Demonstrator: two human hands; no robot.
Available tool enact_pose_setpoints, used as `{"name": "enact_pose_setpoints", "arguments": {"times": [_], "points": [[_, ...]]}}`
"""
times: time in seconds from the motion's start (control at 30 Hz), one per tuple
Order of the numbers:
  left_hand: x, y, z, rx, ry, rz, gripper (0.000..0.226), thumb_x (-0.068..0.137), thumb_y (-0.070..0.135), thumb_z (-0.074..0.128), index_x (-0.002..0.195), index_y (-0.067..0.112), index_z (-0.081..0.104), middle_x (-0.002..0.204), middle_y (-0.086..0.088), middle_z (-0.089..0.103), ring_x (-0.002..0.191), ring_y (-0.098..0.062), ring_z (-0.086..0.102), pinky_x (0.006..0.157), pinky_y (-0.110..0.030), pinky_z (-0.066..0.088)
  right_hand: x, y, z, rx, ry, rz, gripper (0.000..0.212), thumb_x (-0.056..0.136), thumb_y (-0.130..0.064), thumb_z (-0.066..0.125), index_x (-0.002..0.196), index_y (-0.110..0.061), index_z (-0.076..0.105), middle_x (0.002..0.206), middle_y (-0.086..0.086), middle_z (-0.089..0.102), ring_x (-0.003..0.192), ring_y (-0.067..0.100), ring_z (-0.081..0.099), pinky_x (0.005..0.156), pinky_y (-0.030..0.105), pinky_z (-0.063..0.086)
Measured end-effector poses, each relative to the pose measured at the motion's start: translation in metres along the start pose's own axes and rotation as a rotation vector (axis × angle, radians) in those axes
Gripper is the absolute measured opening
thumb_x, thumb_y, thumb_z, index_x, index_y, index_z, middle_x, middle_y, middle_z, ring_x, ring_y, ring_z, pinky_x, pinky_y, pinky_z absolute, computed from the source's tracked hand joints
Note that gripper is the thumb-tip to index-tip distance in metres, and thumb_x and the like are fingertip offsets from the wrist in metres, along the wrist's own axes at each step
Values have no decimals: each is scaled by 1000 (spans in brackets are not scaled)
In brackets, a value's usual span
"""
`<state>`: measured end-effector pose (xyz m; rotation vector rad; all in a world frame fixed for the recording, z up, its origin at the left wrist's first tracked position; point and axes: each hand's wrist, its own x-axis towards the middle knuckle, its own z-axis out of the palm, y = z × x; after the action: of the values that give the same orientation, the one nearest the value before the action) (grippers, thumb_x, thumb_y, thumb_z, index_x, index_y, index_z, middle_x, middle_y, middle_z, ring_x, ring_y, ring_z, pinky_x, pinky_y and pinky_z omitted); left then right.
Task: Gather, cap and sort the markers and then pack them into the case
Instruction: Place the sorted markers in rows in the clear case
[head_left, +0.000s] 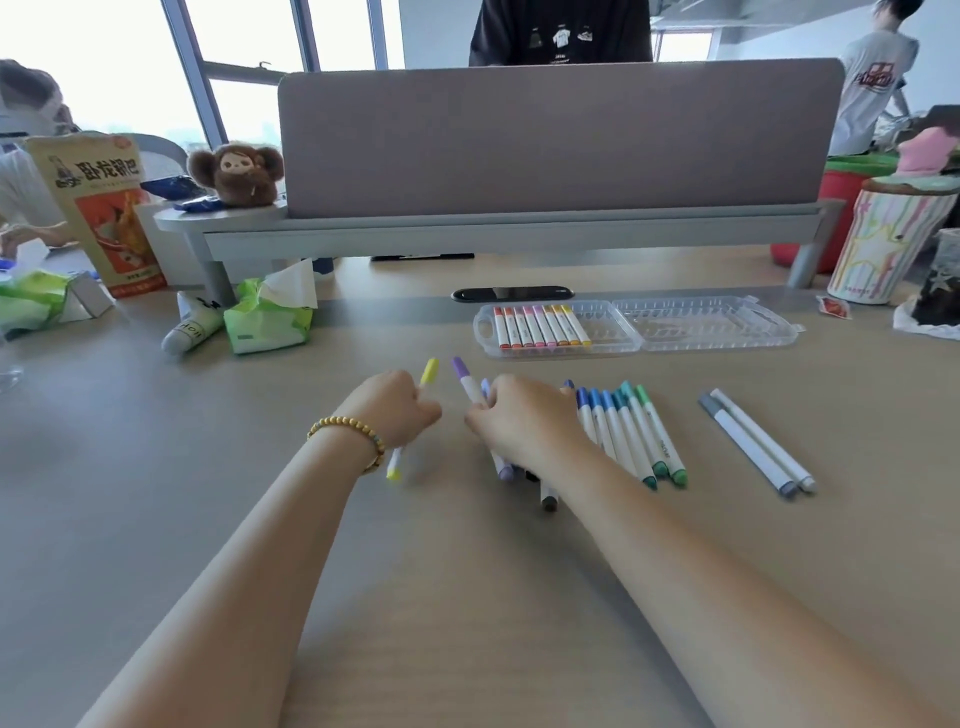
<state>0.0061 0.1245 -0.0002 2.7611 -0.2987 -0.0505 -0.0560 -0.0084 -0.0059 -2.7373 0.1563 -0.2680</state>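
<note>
My left hand (397, 410) is shut on a yellow marker (429, 372), whose other end sticks out below my wrist. Close to its right, my right hand (522, 423) grips a purple marker (464, 378) and covers a few more purple and dark markers on the desk. A row of several blue and green markers (631, 436) lies just right of that hand. Two grey markers (756, 449) rest further right. The clear plastic case (618, 338) lies open behind, with several red, pink, orange and yellow markers (540, 326) slotted in its left half.
A grey desk divider (556, 140) on a shelf stands at the back. Tissue packs (270, 317), a tube (192, 327) and a snack bag (98, 208) sit at the left. A striped cup (883, 249) stands at the right. People are behind the divider.
</note>
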Motion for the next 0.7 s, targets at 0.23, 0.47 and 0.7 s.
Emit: {"name": "enact_pose_setpoints", "arguments": {"times": [0.23,0.47,0.7], "points": [[41,67,-14,-388,-30,168,23,94,23,51,78,11,62,70,3,62,50,-3,53,41,-11,45,54,64,-47,441,54,206,29,94,-27,47,72,-12,58,69,3,71,48,14,49,53,23,40],[90,109,3,-471,-62,123,26,92,32,55,72,15,60,72,3,64,57,-6,54,39,-11,41,77,114,-73,461,53,319,33,94,-20,44,63,-13,55,79,6,74,48,11,49,52,23,39],[136,148,13,-615,-129,13,28,92,30,55,98,3,64,84,-6,70,44,-3,57,38,-13,44,112,143,-87,419,62,315,23,92,-18,46,71,-15,56,87,5,71,53,14,47,54,25,40]]}}
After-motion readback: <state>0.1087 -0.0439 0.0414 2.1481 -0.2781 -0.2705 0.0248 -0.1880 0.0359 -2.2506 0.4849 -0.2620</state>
